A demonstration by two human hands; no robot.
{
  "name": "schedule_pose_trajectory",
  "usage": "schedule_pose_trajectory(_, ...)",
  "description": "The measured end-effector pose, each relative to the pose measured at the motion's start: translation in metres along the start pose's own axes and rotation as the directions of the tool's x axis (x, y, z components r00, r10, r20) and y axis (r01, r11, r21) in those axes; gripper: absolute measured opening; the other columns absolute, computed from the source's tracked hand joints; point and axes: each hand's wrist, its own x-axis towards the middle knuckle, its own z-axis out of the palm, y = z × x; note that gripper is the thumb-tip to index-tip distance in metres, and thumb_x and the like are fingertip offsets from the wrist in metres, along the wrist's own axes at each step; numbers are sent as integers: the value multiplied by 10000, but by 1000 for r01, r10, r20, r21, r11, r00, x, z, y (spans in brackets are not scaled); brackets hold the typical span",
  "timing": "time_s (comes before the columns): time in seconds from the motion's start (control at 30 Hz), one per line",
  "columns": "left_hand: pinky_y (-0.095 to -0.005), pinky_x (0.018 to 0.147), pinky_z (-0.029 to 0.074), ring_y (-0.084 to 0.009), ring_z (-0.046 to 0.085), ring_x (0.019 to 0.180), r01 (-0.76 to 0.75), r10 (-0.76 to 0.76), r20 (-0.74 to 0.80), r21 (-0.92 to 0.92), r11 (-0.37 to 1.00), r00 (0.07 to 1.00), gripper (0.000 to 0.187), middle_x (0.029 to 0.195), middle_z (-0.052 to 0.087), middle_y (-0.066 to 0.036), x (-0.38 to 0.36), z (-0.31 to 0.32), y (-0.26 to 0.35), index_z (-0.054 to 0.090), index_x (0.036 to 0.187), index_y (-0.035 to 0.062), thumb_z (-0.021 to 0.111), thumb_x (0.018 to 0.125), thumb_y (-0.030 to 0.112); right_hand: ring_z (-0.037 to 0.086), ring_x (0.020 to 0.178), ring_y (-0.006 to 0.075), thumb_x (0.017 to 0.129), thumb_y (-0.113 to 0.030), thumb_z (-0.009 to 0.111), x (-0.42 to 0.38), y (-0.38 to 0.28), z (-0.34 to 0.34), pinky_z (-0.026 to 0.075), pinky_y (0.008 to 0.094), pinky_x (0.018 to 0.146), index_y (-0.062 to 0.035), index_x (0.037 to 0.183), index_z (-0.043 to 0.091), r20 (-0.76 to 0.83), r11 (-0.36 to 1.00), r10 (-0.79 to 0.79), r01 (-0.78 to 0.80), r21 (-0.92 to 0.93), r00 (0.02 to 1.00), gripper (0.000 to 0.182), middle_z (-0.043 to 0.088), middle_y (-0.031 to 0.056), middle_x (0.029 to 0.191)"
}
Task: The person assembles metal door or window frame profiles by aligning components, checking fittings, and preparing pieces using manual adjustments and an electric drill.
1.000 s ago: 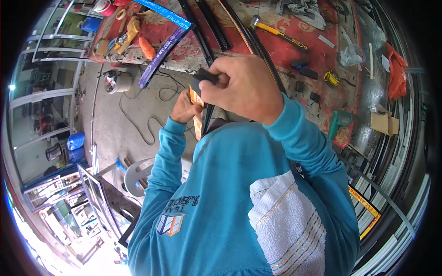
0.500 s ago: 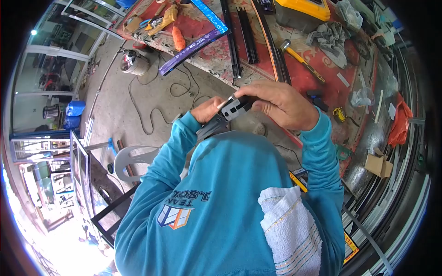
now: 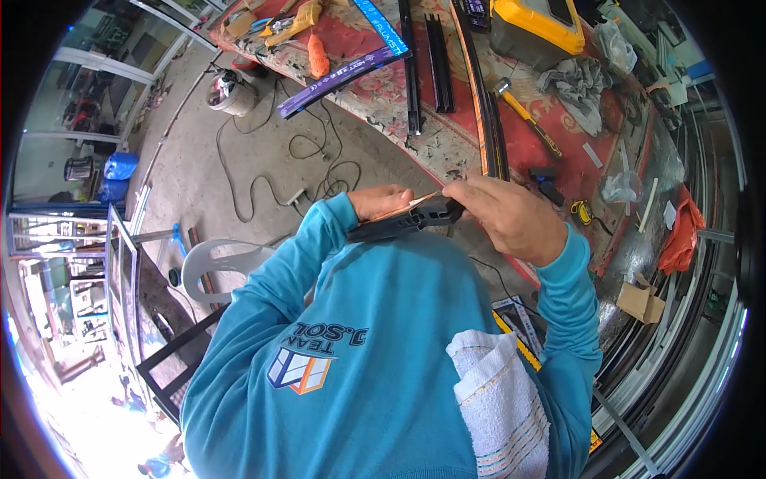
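A dark metal profile (image 3: 423,220) with slots cut in its end lies across my lap, close against my shirt. My left hand (image 3: 378,202) is closed around its left part, the thumb along the top. Over the profile's upper edge runs a thin pale strip (image 3: 421,200), too small to identify. At the right end my right hand (image 3: 515,219) grips the profile, fingertips by the tip of the strip; its thumb is mostly hidden.
Ahead, a red-covered worktable (image 3: 459,136) bears black profiles (image 3: 440,68), a hammer (image 3: 528,120), a yellow-lidded toolbox (image 3: 538,32), a grey rag (image 3: 576,89) and a tape measure (image 3: 582,212). A cable (image 3: 239,191) loops over the floor. A white chair (image 3: 195,271) stands at left.
The profile has turned flatter and its slotted end has moved right. My right hand has shifted right and lower, and the pale strip now shows between my hands.
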Motion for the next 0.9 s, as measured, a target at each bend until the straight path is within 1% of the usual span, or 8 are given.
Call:
schedule_pose_trajectory(0.03,-276,505,402,-90,520,582,-1,1,0,-3,1000,1000,935,660,572,15,-4,2,9,639,765,40,484,672,957,625,1026,346,777,21,637,-1,-2,0,514,401,883,8,1267,513,3,1000,0,0,1,1000,506,598,193,1101)
schedule_pose_trajectory(0.1,-313,717,501,-158,608,844,98,-97,-32,14,995,995,1016,958,650,-82,-11,4,24,645,1104,-11,500,718,918,614,1047,360,789,-15,636,-1,-4,-2,516,403,909,25,1260,506,23,998,18,-17,-57,1000,491,582,204,1141)
schedule_pose_trajectory(0.33,-312,642,493,-140,606,740,1,-16,157,94,996,987,943,836,665,-73,23,-9,3,694,904,-7,500,742,902,620,1012,356,834,-75,618,-9,-4,-2,519,406,870,31,1267,497,46,997,70,-71,21,996,462,583,192,1102)
schedule_pose_trajectory(0.53,-281,466,389,-74,512,564,19,-42,252,93,995,967,874,643,576,21,33,-8,25,643,787,11,580,709,879,618,879,329,875,-100,634,-13,6,11,508,418,759,21,1283,511,71,1000,8,-8,0,997,443,579,147,961)
schedule_pose_trajectory(0.6,-287,471,410,-86,534,556,59,-74,274,61,996,959,878,632,580,11,29,-4,33,650,806,-1,587,715,870,598,782,303,860,-87,692,-13,11,15,491,381,734,-8,1266,593,20,933,72,-75,352,997,425,577,122,885)
schedule_pose_trajectory(0.7,-296,466,413,-97,552,560,96,-121,277,101,990,953,890,647,598,-6,33,-4,35,661,817,-11,577,724,870,589,767,226,865,-127,732,-16,26,19,477,332,721,-33,1235,663,66,775,125,-139,616,990,387,581,86,851)
schedule_pose_trajectory(0.8,-303,464,413,-102,555,570,75,-98,190,124,989,977,895,665,607,-15,38,-3,34,666,819,-15,571,730,870,570,777,150,868,-185,754,-13,43,24,467,303,723,-44,1216,695,187,571,214,-278,772,959,380,592,30,875)
schedule_pose_trajectory(0.9,-303,472,416,-107,557,579,119,-144,138,172,978,980,889,680,612,-22,37,-1,41,669,825,-17,572,738,862,564,834,116,868,-194,760,-16,64,42,460,288,757,-63,1218,700,190,442,209,-266,857,959,379,601,5,908)
